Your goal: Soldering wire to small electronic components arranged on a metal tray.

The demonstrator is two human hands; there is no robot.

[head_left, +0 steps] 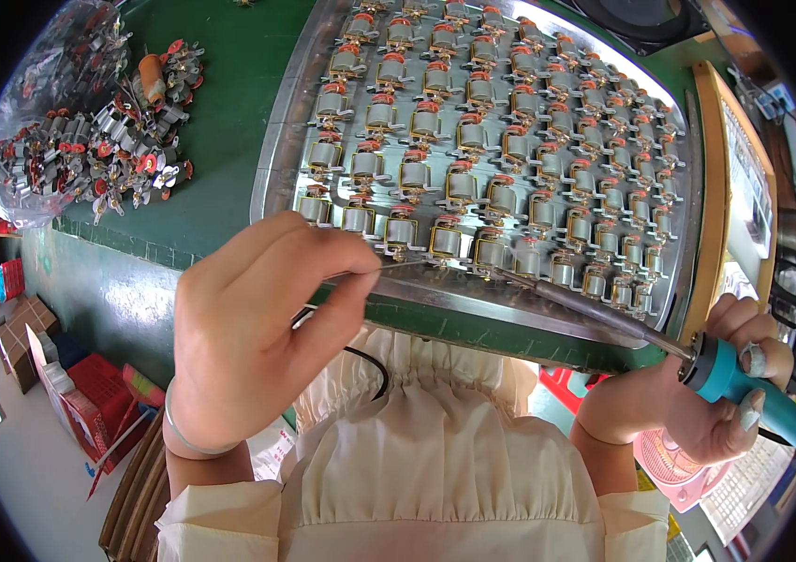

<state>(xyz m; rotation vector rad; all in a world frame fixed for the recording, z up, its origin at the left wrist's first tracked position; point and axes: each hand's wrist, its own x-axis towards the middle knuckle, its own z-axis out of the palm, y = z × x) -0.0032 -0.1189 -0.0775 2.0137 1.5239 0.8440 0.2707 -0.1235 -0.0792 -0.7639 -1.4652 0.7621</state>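
One green table [229,112] fills the background, bearing one metal tray [276,164] with dozens of small coils [461,188] in rows, too crowded for a sure count. Left of it, one plastic bag [19,208] lies around a heap of loose parts, topped by one orange roll [150,79]. Of two hands, the left hand [267,328] pinches one thin wire [403,265] at the tray's near edge; the right hand [705,412] grips one soldering iron [653,339], its tip beside the front row, contact unclear.
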